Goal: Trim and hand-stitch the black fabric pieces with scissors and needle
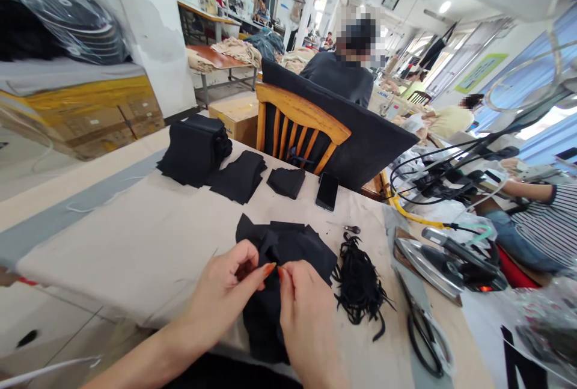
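Near the table's front edge, my left hand [237,275] and my right hand [306,311] meet with thumbs and fingertips pinched close together. Between them is a piece of black fabric [270,241], part of it folded up at the fingertips. More black fabric pieces [311,245] lie spread under and beyond my hands, and some hang down toward my lap. Right of my right hand lies a heap of narrow black fabric strips [360,278]. Just above that heap rests a small dark-handled tool [351,229]. Exactly what the fingertips grip is partly hidden.
Black fabric stacks [193,148] line the table's far side, beside a phone [327,191]. At right are an iron [446,263] with a lit red light and large scissors [424,323]. A wooden chair [302,124] stands beyond; a person in stripes [545,220] sits at right.
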